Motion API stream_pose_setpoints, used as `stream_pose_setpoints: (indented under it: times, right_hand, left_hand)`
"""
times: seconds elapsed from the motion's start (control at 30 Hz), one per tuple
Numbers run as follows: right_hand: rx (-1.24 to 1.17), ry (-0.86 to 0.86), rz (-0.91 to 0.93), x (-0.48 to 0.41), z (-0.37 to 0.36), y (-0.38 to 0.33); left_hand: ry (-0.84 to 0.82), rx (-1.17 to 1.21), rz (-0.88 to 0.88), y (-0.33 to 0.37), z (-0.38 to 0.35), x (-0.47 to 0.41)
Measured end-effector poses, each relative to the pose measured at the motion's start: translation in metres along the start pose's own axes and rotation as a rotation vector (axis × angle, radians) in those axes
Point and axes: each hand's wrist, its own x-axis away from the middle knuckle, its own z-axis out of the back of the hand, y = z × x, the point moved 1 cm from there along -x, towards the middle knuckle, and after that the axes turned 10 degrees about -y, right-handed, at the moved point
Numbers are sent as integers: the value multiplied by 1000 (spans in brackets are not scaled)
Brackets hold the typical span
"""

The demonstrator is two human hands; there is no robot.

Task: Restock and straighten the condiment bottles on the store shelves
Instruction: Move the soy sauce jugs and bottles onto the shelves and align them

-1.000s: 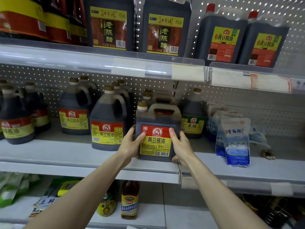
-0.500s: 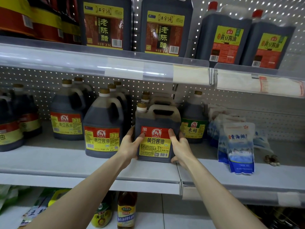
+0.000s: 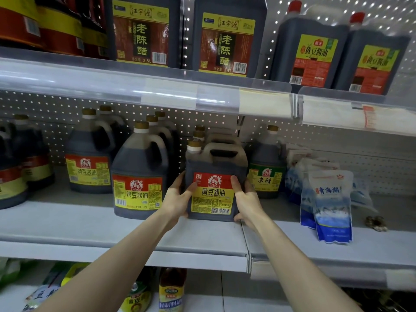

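Note:
A square soy sauce jug (image 3: 213, 176) with a red and yellow label stands upright on the middle shelf (image 3: 90, 226), near its front edge. My left hand (image 3: 177, 199) grips its left side, thumb across the label's corner. My right hand (image 3: 245, 199) grips the right side, thumb on the label. Similar square jugs stand in a row behind it, mostly hidden. A round soy sauce jug (image 3: 139, 176) stands just to the left, close to my left hand.
More round jugs (image 3: 89, 158) fill the shelf's left part. A green-labelled vinegar jug (image 3: 266, 167) stands right of the held jug, then blue salt bags (image 3: 331, 199). Large jugs (image 3: 227, 34) line the top shelf. Small bottles (image 3: 172, 289) stand on the shelf below.
The view has shifted slightly, so the shelf sits a little lower and further left in frame. Both hands keep the same hold on the square jug, which stays at the shelf's front.

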Motion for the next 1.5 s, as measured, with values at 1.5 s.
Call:
stream_pose_setpoints:
  times: [1.5]
  right_hand:
    - [41, 28, -23, -15, 3, -3]
  left_hand:
    - [-15, 20, 16, -2, -2, -20]
